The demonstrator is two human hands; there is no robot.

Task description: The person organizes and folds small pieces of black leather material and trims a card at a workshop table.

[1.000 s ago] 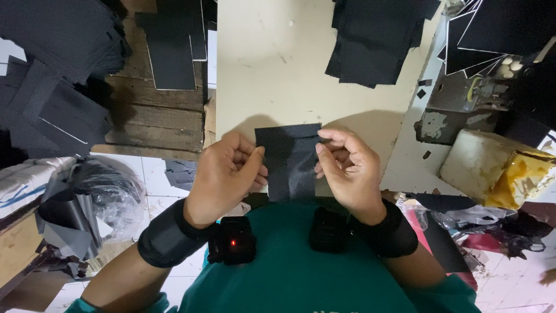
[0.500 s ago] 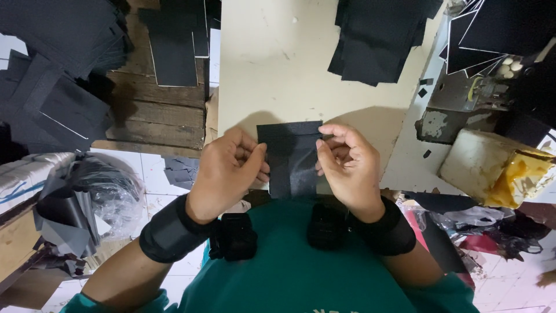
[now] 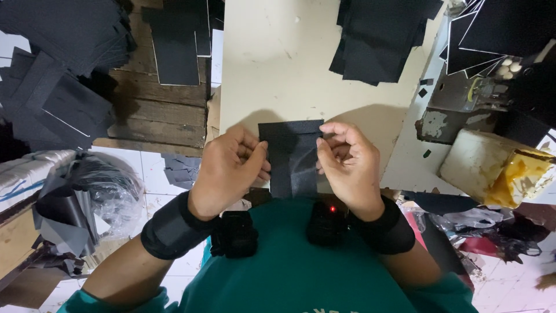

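Over the near edge of the cream table (image 3: 272,69), a black sheet (image 3: 292,159) sits between both hands: left hand (image 3: 229,171) pinches its left edge, right hand (image 3: 346,165) pinches the right edge near the top corner. Long axis runs straight away from the person, top edge squared toward the black stack (image 3: 376,35).

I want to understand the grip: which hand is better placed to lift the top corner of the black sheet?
Probably the right hand: its fingertips pinch the black sheet near the top corner.
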